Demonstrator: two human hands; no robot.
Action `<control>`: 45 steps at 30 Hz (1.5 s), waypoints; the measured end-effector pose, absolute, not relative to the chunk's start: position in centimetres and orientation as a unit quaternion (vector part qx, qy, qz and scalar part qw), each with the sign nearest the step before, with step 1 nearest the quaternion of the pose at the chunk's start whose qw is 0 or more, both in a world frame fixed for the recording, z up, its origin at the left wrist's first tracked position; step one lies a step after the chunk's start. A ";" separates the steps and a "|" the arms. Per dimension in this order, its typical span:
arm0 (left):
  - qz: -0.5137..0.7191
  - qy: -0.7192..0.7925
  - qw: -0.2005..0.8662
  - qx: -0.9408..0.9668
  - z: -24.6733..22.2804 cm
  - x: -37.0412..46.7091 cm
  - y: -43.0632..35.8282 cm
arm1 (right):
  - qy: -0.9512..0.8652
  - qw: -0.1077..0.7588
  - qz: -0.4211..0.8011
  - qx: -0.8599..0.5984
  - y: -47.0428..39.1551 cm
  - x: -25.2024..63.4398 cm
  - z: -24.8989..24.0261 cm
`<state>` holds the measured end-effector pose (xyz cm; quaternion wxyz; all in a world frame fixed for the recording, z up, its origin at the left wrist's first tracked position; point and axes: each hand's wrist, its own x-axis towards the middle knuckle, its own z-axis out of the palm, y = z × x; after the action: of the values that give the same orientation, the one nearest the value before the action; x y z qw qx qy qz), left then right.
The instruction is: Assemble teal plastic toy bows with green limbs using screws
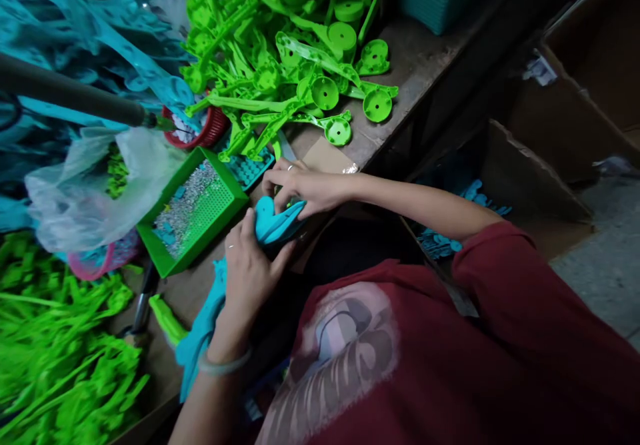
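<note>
Beside the green tray (193, 215), the blue part (273, 222) is clamped by both the left hand (247, 272) and right hand (300, 185); it is best kept steady, gripped near its rounded end.

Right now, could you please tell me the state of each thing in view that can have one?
Left hand: gripping the turquoise plastic part.
Right hand: pinching the same part's top.
Green tray: open, holding small silvery pieces.
Clear plastic bag: open, slumped.
Cardboard box: open, blue pieces inside.
</note>
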<state>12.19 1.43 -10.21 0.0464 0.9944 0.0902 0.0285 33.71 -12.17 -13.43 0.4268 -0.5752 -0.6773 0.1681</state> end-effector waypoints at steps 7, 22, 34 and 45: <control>0.053 0.076 0.034 0.995 -10.2 12.5 0.8 | -0.726 0.425 0.208 -0.499 -14.8 37.8 -13.2; 0.220 0.140 -0.004 0.965 -7.7 8.0 -2.5 | -0.524 0.655 -0.012 -0.545 -7.2 36.7 -2.9; 0.377 0.117 0.004 0.919 -14.4 2.7 1.5 | -0.502 0.598 0.417 -0.466 5.6 31.5 -1.9; 0.373 0.130 0.035 0.918 -14.4 2.6 1.1 | -0.454 0.704 0.293 -0.460 11.8 24.0 -7.4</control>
<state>2.58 1.08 -14.36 0.0349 0.9181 0.1302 0.3728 24.02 11.80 -7.37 0.7044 -0.4604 -0.4539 0.2930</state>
